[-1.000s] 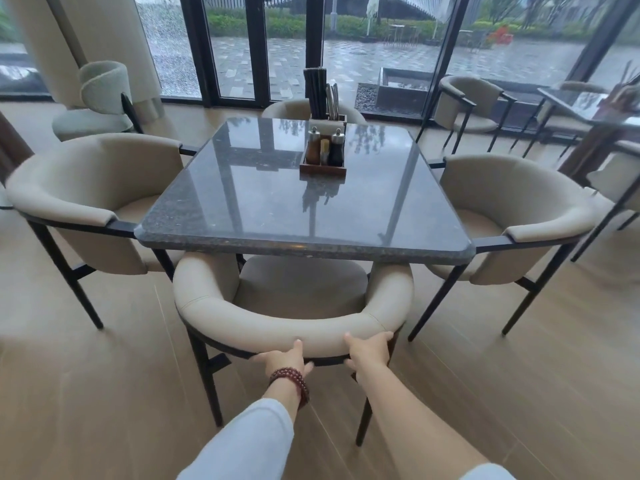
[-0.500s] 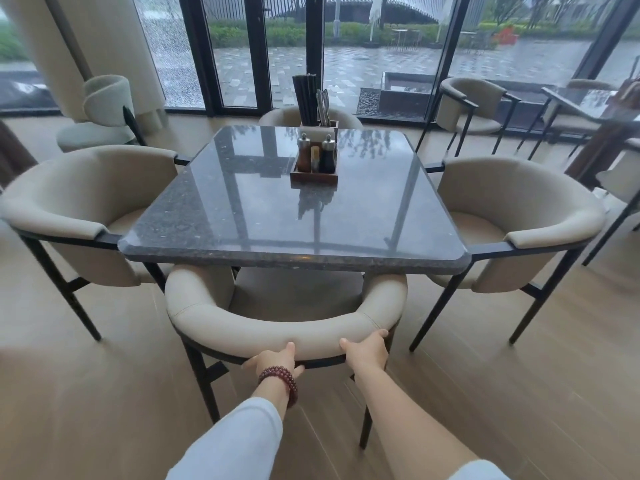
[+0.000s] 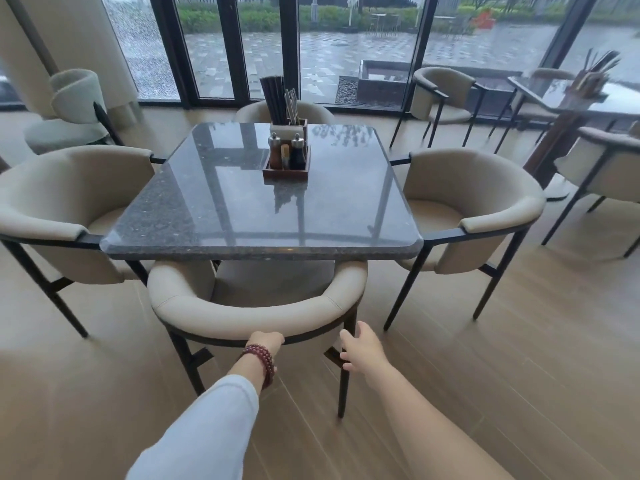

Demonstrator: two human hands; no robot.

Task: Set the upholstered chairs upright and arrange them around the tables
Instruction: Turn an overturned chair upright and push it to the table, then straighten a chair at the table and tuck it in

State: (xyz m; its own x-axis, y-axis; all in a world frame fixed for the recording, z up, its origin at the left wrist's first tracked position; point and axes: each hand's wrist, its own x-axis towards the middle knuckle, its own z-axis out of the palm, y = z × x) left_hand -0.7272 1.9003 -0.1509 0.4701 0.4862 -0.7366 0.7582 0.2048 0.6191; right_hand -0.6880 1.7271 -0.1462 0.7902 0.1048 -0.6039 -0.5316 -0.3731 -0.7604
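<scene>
Cream round-backed chair (image 3: 256, 317) at the near edge of the polished stone surface (image 3: 263, 202).
Left hand (image 3: 266, 342) grips its padded back; right hand (image 3: 362, 348) hangs loose beside it.

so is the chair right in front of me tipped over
No, the near chair stands upright on its legs, with its seat tucked under the table.

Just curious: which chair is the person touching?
The nearest chair, tucked at the table's front edge: only its backrest has the left hand gripping it.
</scene>
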